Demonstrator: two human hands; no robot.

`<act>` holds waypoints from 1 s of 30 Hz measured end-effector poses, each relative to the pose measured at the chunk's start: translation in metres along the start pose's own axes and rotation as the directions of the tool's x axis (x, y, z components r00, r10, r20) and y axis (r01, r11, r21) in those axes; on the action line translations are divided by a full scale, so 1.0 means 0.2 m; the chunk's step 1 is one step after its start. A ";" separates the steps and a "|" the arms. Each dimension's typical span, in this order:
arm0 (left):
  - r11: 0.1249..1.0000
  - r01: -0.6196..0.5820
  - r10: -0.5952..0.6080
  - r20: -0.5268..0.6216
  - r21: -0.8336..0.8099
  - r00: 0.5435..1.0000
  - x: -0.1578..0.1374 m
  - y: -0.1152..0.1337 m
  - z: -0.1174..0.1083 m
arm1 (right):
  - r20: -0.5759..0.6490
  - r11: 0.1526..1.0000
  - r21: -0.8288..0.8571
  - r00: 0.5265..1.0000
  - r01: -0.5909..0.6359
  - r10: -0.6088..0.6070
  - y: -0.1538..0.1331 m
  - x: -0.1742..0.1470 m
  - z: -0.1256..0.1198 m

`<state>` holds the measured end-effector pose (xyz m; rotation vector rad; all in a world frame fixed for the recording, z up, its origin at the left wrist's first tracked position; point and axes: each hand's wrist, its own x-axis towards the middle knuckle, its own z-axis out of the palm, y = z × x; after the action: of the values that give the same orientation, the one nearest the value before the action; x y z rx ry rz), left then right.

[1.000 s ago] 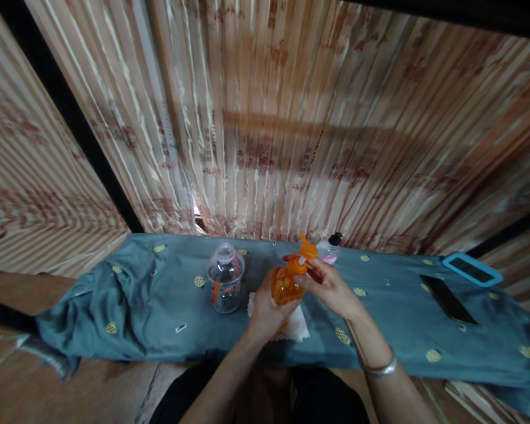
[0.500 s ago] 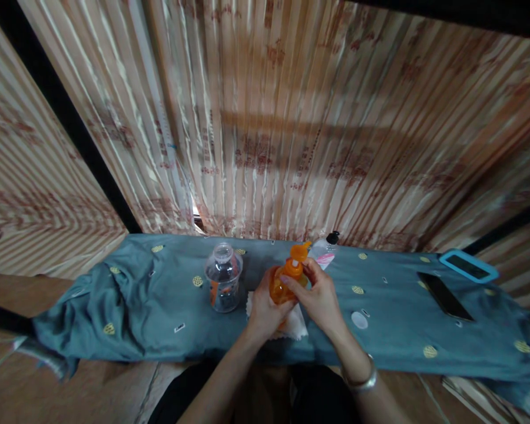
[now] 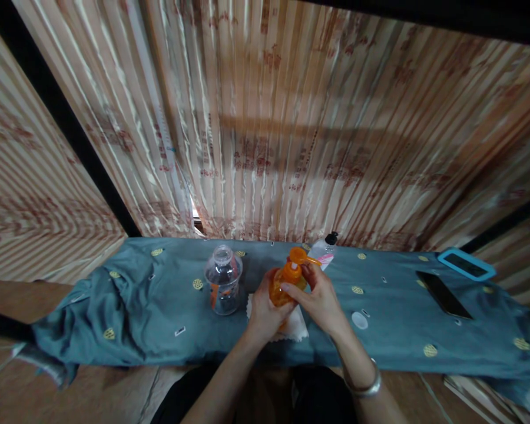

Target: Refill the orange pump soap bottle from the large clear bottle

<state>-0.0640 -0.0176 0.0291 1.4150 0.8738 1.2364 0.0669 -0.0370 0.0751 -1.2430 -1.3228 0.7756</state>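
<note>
Head view: both hands met at the middle of the cloth-covered bench, at about 6 o'clock of the picture.
Left hand: it was wrapped around the body of the orange bottle, fingers pressed together on it, probably to keep it upright and steady.
Right hand: its fingers were closed on the neck under the orange pump head, as a grip for turning or seating the pump; a metal bangle sat on the wrist.
Orange bottle: upright between the two hands, above a white tissue, which likely lay there to catch drips.
Clear bottle: at 9 o'clock of the hands, standing near, mouth open.
White bottle: at 1 o'clock, lying behind, with a black cap.
White cap: at 3 o'clock, a small disc on the cloth.
Dark phone and blue-framed tablet: far at 3 o'clock, well apart.
Blue cloth: covered the bench, crumpled at its left end.
</note>
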 end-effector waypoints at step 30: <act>0.999 -0.041 0.041 0.006 0.034 0.999 0.01 -0.03 -0.01 | 0.149 0.997 -0.076 0.989 0.008 0.003 -0.11 0.03 -0.05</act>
<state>-0.0643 -0.0147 0.0236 1.4694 0.8698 1.2532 0.0724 -0.0383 0.0992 -1.2627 -1.4866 0.8357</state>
